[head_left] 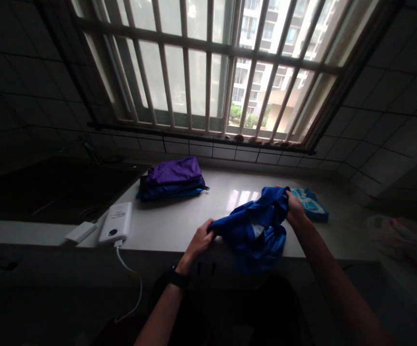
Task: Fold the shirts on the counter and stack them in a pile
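Observation:
My left hand (199,241) and my right hand (295,207) both grip a crumpled, shiny blue garment (255,235) held up over the white countertop (222,230). The left hand pinches its near left edge, and the right hand bunches its far right part. A black watch (178,278) sits on my left wrist. A folded stack of purple and dark blue clothes (172,180) lies on the counter, left of my hands. Just beyond my right hand lies a light blue patterned packet (311,204), partly hidden by the garment.
A white power bank (115,223) with a white cable (129,283) and a white charger (80,232) lie at the counter's front left edge. A dark sink (56,190) is set to the left. A barred window (208,67) and tiled wall stand behind. A plastic bag (399,235) lies at right.

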